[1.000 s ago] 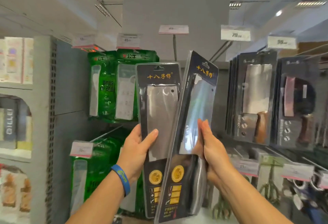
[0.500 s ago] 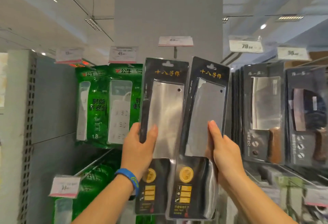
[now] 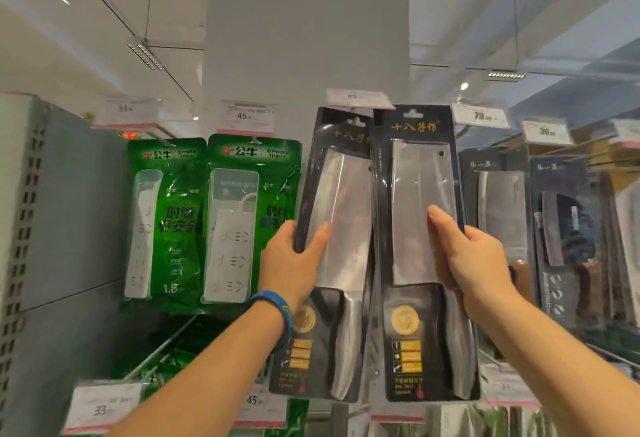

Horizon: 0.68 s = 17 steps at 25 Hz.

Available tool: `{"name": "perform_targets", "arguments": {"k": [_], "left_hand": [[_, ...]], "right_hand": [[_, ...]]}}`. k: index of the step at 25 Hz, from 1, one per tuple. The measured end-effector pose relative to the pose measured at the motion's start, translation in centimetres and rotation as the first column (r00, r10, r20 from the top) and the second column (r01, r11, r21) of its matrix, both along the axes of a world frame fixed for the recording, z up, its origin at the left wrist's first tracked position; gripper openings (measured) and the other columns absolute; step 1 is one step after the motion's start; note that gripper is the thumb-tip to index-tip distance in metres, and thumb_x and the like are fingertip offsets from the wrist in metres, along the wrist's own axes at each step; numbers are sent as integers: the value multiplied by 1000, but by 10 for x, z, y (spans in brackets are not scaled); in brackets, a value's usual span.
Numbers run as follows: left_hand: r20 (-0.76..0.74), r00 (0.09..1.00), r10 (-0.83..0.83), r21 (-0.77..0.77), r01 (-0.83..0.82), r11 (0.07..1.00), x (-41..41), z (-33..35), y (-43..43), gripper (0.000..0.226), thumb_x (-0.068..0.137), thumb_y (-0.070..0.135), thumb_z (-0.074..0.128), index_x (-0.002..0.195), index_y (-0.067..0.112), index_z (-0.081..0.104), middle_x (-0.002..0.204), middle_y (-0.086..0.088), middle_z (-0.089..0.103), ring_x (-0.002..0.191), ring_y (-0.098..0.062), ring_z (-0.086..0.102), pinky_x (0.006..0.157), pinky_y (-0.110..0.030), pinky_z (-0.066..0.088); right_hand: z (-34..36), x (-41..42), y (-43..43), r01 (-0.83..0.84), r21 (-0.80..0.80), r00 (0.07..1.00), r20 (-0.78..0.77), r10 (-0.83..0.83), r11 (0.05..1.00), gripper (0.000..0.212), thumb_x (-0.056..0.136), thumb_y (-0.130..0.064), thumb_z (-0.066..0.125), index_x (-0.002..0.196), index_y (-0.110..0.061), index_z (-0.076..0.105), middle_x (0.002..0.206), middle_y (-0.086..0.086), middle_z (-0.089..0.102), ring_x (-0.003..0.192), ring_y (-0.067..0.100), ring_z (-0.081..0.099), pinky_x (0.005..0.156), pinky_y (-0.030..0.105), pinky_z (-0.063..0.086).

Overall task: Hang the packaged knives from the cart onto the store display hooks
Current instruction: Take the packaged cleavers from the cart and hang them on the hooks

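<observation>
As hanging was the step in hand, my left hand (image 3: 294, 263) gripped one packaged knife (image 3: 341, 201) and my right hand (image 3: 474, 256) gripped the second knife pack (image 3: 419, 194). Both slots sat above my fingers, beneath the price tag (image 3: 356, 97). Next, I judged, each slot needed threading onto a hook.

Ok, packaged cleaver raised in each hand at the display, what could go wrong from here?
The hook is hidden behind the packs below the 85 price tag; a hang hole could miss it.
The right cleaver pack overlaps the left cleaver pack; they may snag while threading.
The left hand and right hand each grip one-handed at mid-height; a pack could slip.
</observation>
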State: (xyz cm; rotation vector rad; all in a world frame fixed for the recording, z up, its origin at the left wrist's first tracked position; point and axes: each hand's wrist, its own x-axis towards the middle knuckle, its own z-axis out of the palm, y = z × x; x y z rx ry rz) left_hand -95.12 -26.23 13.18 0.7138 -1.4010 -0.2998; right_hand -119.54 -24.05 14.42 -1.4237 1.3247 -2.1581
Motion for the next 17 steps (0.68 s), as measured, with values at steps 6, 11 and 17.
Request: {"name": "perform_targets", "arguments": {"k": [6,11,17], "left_hand": [[59,998,13,-5,-12,1000,2,0,1,21,89,51,63,79,45,45,71,59,46,70,37,44,55,7,35],[23,999,33,166,-36,985,10,-52,-19,33,88,52,64,114,32,64,121,13,65,115,-5,60,89,-5,41],[23,999,32,102,-34,994,9,-43,-13,50,84,61,62,115,23,65,117,20,65,106,-8,62,96,-30,52]], "right_hand": [[1,6,13,-53,-68,998,-37,51,996,59,70,-80,69,73,-22,63,62,1,63,52,8,57,44,24,42],[9,14,24,-42,-122,995,-94,31,992,54,72,-76,68,76,-22,63,53,-8,61,42,6,55,35,19,38],[13,6,16,70,-41,996,-46,-72,997,81,64,-91,61,76,-11,56,71,11,58,62,24,55,55,38,46]]}}
